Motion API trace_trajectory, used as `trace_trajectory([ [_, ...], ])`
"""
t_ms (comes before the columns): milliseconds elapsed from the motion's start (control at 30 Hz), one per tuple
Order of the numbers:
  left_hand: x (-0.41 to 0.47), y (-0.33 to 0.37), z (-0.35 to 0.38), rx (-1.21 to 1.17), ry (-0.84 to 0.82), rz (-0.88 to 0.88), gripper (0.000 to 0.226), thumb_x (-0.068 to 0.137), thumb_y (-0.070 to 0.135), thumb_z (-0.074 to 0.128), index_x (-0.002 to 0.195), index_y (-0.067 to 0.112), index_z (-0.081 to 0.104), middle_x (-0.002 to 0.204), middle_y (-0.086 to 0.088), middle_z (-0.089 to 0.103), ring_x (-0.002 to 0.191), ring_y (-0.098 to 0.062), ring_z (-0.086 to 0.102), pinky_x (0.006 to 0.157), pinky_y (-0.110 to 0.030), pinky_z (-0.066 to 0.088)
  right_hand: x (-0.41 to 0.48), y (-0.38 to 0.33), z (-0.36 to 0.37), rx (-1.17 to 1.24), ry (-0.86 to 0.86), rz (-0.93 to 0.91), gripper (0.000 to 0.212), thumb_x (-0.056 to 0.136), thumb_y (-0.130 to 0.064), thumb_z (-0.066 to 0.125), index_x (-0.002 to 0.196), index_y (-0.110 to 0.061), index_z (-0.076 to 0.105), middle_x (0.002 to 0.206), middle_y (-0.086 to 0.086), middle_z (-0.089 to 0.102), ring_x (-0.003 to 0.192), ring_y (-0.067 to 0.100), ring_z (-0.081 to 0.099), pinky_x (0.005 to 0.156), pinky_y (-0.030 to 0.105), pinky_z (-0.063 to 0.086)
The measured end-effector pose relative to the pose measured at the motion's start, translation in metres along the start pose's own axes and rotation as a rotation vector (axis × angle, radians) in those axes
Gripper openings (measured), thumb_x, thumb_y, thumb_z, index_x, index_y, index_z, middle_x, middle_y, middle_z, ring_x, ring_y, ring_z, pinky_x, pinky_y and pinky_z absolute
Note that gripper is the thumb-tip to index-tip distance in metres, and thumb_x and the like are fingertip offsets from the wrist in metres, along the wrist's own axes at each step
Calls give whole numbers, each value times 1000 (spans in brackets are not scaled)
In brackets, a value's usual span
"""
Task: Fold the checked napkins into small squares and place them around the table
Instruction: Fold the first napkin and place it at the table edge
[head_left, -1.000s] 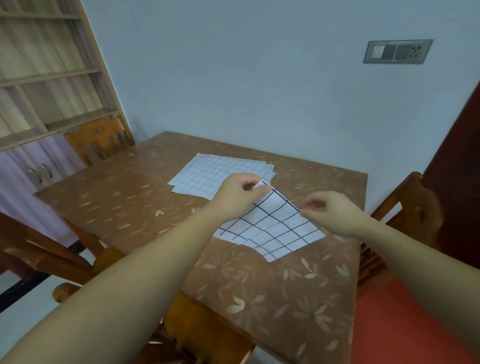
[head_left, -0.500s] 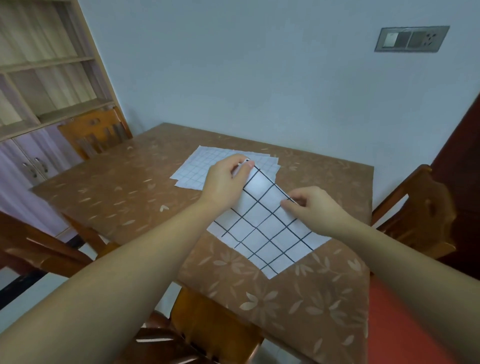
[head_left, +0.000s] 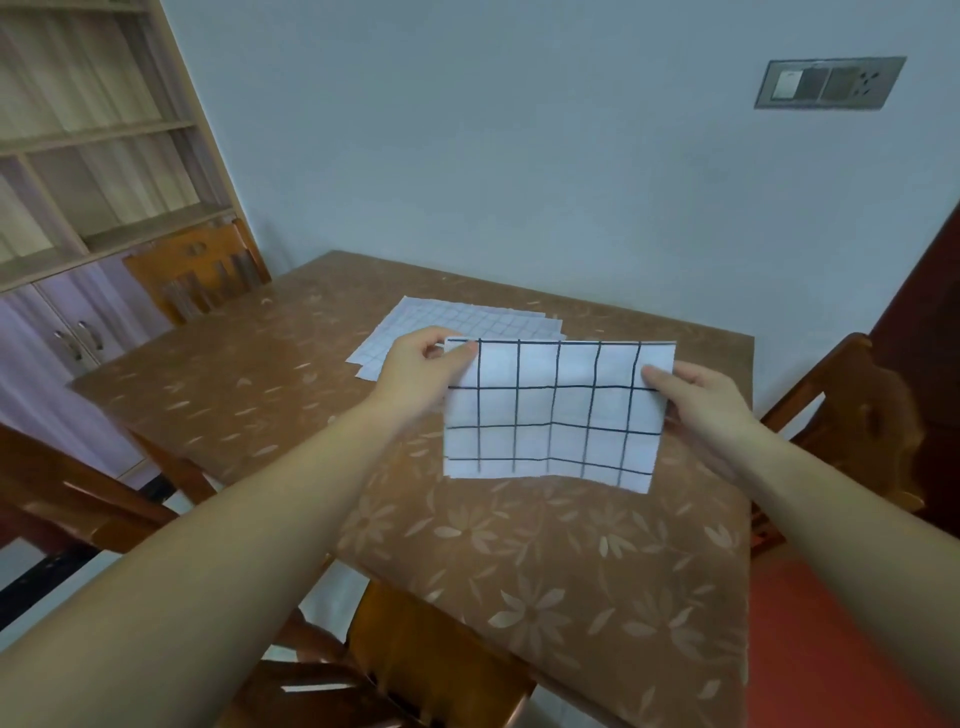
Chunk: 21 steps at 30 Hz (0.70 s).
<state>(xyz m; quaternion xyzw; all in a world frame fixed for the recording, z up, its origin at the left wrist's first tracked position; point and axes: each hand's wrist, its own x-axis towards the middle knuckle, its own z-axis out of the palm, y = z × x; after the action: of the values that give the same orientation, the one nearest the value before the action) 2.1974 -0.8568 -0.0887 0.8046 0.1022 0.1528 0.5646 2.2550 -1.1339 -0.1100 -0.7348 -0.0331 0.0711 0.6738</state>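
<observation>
- I am watching the left hand (head_left: 415, 371) pinching the upper left corner of a checked napkin (head_left: 550, 415).
- The right hand (head_left: 701, 400) is gripping the napkin's right edge, thumb in front.
- The napkin is hanging upright over the flower-patterned table (head_left: 545, 571), near the middle.
- A stack of napkins (head_left: 467, 319) is lying flat just behind it, farther from me.

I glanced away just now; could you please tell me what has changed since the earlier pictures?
The checked napkin, flat on the table a second ago, is now lifted and hangs as a rectangle, seemingly folded in half. The left hand pinches its upper left corner, the right hand its right edge. The stack of napkins stays put behind.
</observation>
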Motion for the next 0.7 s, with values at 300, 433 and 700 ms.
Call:
trace_trajectory([
  [300,-11,-6,1,236,-439,-176,22,78,32,80,95,22,71,85,5,67,78,-11,66,68,-25,52,-3,-45,-2,-404,-86,-273,18,93,-26,62,90,-13,75,83,6,75,70,13,67,70,30,52],
  [433,-21,17,34,258,-569,-90,35,86,44,69,60,23,60,55,11,56,50,-6,53,54,-18,42,-9,-53,4,-509,-205,-269,20,94,-28,63,78,-19,71,50,-17,51,49,0,46,59,22,39],
  [700,-20,24,54,63,-409,-25,48,92,43,62,56,22,37,51,9,38,43,-9,35,48,-22,30,-12,-55,-6,-455,-190,-260,22,92,-28,65,78,-13,72,47,-12,38,50,7,39,54,16,37],
])
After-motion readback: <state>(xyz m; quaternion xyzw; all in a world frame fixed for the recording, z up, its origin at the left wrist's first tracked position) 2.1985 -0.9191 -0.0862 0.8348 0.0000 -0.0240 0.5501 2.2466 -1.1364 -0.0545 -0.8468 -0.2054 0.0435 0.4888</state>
